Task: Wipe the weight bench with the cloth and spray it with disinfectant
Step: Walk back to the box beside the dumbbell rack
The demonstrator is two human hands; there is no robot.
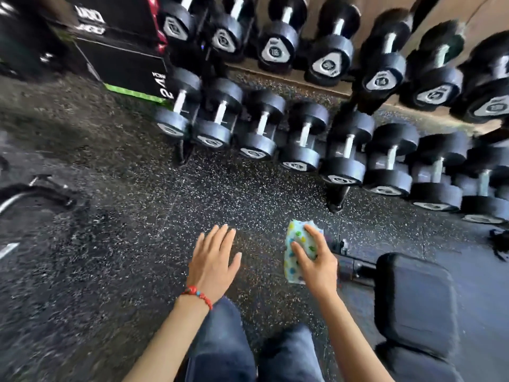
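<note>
The cloth (296, 252) is white, with small dots in green, blue and yellow, and it is crumpled into a loose bundle that hangs down a little at its lower end. The weight bench (414, 301) has black padded cushions with a matte surface; one cushion shows fully and a second one begins below it.

The lower cushion is cut off by the bottom edge of the frame, and the metal frame of the bench (only a dark bar and a small bracket show, left of the pad) is hard to make out. No spray bottle can be found in the view. The left part of the picture is blurred, so the dark metal things lying there cannot be named.

The right hand (316, 263) grips the cloth from above, fingers curled round it, and holds it in the air over the speckled rubber floor (124, 244), near the left edge of the bench but not touching it. The left hand (213, 260) is flat and holds nothing, its fingers straight and spread; a red bead bracelet (197, 296) sits on its wrist. Behind, black dumbbells (303, 136) stand in two rows on a rack.
</note>
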